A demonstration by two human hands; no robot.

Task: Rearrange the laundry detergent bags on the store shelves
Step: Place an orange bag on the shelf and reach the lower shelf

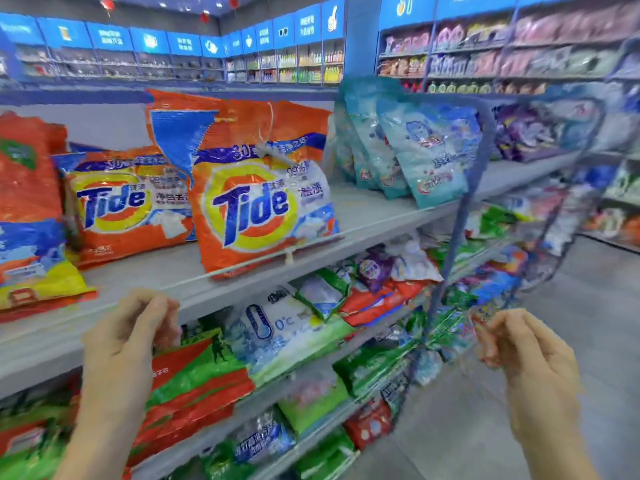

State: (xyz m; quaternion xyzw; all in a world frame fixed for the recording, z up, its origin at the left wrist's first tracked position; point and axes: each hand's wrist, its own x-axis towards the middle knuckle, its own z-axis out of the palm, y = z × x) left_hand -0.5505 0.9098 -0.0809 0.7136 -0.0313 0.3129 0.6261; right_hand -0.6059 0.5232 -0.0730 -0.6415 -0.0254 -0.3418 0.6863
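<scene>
An orange Tide detergent bag (256, 202) stands upright at the front edge of the grey top shelf (374, 216). A second Tide bag (124, 202) leans behind it to the left, and a larger orange bag (31, 209) sits at the far left. Light blue detergent bags (426, 150) lean in a row further right on the same shelf. My left hand (128, 337) hovers below the shelf edge, fingers loosely curled, holding nothing. My right hand (519, 344) is raised at the right, fingers relaxed and empty. Neither hand touches a bag.
The lower shelves hold green, red and white detergent bags (287, 334) lying flat. A blue shelf upright (460, 202) divides the bays. More stocked shelves (519, 57) line the far walls. The grey aisle floor (554, 341) lies to the right.
</scene>
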